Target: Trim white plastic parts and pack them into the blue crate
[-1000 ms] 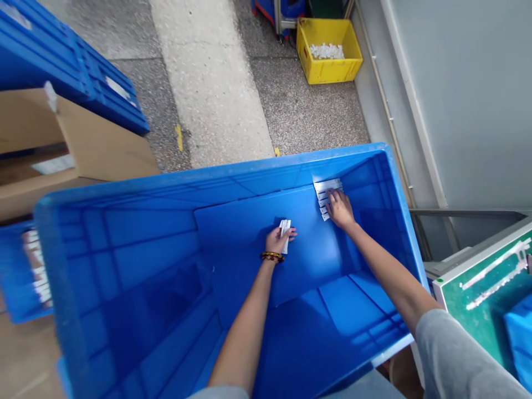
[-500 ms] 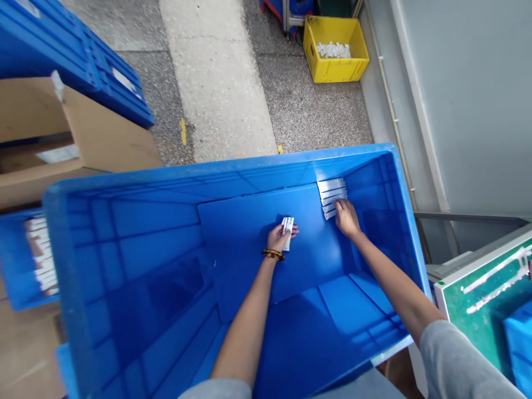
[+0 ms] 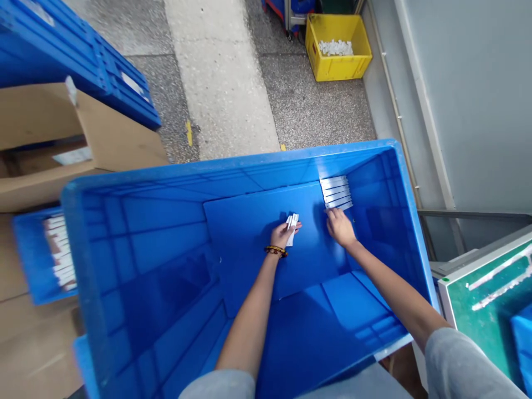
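Observation:
Inside a large blue bin (image 3: 233, 162), my left hand (image 3: 281, 235) holds a few short white strips (image 3: 292, 230), thumb across them and fingertips showing beyond. A row of several flat white strips (image 3: 336, 191) lies side by side on the bin floor, in the far right corner. My right hand (image 3: 341, 227) is at the near edge of that row, its fingers pinched on the nearest strip, which they mostly cover. A blue sheet (image 3: 249, 244) lines the bin floor under both hands.
A yellow crate (image 3: 338, 69) with small white pieces stands on the floor beyond the bin. To the left are an open cardboard box (image 3: 120, 133), blue crates (image 3: 124, 72) and a small blue tray (image 3: 37, 266) of white pieces. A green-topped table (image 3: 490, 299) stands at the right.
My right hand has moved from over the row of strips to its near edge. My left hand keeps its strips, almost in place. The whole view has shifted slightly.

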### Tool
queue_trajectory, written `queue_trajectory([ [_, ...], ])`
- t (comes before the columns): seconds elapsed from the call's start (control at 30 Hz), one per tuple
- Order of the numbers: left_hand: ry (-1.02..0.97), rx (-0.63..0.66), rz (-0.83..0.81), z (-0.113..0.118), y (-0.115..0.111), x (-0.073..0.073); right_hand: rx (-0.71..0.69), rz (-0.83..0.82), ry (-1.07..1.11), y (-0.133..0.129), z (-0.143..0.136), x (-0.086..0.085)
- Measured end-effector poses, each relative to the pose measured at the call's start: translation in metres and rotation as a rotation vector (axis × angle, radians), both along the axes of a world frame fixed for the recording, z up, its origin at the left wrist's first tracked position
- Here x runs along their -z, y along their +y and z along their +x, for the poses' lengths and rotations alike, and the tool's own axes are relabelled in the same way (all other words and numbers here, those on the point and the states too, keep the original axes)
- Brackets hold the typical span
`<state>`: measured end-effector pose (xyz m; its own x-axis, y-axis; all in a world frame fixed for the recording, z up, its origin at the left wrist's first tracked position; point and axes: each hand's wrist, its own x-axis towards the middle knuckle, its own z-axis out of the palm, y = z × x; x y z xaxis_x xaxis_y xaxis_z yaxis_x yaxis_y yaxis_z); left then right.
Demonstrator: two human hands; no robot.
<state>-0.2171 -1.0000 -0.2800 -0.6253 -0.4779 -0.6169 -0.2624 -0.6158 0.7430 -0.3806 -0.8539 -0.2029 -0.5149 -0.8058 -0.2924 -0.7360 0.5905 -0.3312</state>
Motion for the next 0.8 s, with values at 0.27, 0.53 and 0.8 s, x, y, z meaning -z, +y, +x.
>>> queue_trajectory([
  [0.27, -0.069, 0.045, -0.059, 0.004, -0.005, 0.000, 0.360, -0.254, -0.509, -0.043, 0.045, 0.031],
  [0.53, 0.016, 0.048, 0.052, 0.000, -0.006, -0.008, 0.650, -0.155, -0.377, 0.028, -0.014, 0.023],
  [0.8, 0.053, 0.068, 0.048, 0.002, -0.007, -0.010, 0.512, -0.139, -0.242, 0.018, 0.004, 0.002],
])
